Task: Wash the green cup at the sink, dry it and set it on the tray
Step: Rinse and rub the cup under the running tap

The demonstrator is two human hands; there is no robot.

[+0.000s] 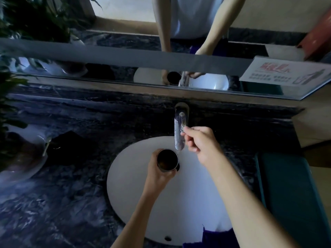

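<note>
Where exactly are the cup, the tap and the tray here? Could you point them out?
cup (167, 160): head view, dark inside of its open mouth.
tap (179, 133): head view, middle of the shiny spout.
tray (293, 190): head view, its teal surface right of the sink; probably the tray.

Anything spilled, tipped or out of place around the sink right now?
Nothing stands out. The left hand holds the cup upright over the basin, just below the faucet spout, while the right hand fingers the lever. No spill shows on the dark countertop.
</note>
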